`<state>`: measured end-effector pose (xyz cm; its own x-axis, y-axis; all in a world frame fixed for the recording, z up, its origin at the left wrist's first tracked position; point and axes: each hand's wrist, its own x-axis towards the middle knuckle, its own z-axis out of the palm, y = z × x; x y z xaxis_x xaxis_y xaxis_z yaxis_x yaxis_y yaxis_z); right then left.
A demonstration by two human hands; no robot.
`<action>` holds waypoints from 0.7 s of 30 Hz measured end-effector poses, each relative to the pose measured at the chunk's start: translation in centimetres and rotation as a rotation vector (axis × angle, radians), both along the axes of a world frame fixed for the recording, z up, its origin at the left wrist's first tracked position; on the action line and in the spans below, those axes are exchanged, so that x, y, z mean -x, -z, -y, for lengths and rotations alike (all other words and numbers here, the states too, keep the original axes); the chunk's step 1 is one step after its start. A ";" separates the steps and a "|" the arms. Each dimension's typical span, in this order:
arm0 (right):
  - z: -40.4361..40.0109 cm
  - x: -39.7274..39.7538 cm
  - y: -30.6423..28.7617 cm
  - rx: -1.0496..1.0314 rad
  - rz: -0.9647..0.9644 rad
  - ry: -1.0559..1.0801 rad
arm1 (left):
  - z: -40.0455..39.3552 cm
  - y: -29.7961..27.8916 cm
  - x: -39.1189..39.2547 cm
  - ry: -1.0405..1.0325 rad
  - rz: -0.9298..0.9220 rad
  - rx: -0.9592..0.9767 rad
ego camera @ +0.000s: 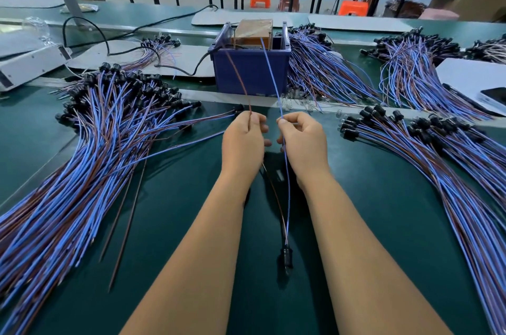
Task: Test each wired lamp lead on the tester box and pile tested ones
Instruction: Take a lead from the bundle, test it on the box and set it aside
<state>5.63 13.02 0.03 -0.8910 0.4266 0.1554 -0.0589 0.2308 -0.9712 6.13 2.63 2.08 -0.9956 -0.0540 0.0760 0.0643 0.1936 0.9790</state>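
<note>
- Pinching one wire each, the left hand (242,140) grasps the brown wire (238,74) and the right hand (302,140) the blue wire (271,71), spreading them so the bare ends probably reach separate contacts on the tester box (252,71) at the far centre.
- The lead's lamp socket (286,258) hangs near, between the forearms.
- Lead piles (90,148) crowd the bench (178,197) left and right, leaving the middle path free.

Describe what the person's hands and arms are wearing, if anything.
Nothing shows on either. The left hand and right hand are bare, with no gloves, rings or finger cots visible. Both forearms are bare to the frame's bottom edge: no sleeves, watch or wrist strap in view.
</note>
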 end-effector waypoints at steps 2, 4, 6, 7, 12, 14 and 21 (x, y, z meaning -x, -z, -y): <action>0.0 -0.1 0.0 0.003 0.000 0.002 | 0.1 0.2 0.5 -0.074 -0.006 0.022; -0.1 -0.2 0.0 0.020 -0.002 0.000 | 0.2 0.8 1.1 -0.123 -0.004 0.079; -0.1 -0.1 0.0 0.035 -0.008 0.005 | 0.5 1.0 1.6 -0.161 0.020 0.089; 0.0 -0.1 0.0 0.046 -0.010 0.010 | 0.8 1.1 1.9 -0.181 0.034 0.073; 0.0 0.2 0.2 0.123 0.014 0.032 | 1.6 1.4 2.3 -0.164 0.053 0.109; 0.0 0.2 0.2 0.131 0.015 0.035 | 1.8 1.6 2.4 -0.144 0.045 0.139; -0.3 0.0 0.0 0.193 -0.050 0.060 | 1.6 2.2 2.7 -0.136 -0.021 0.187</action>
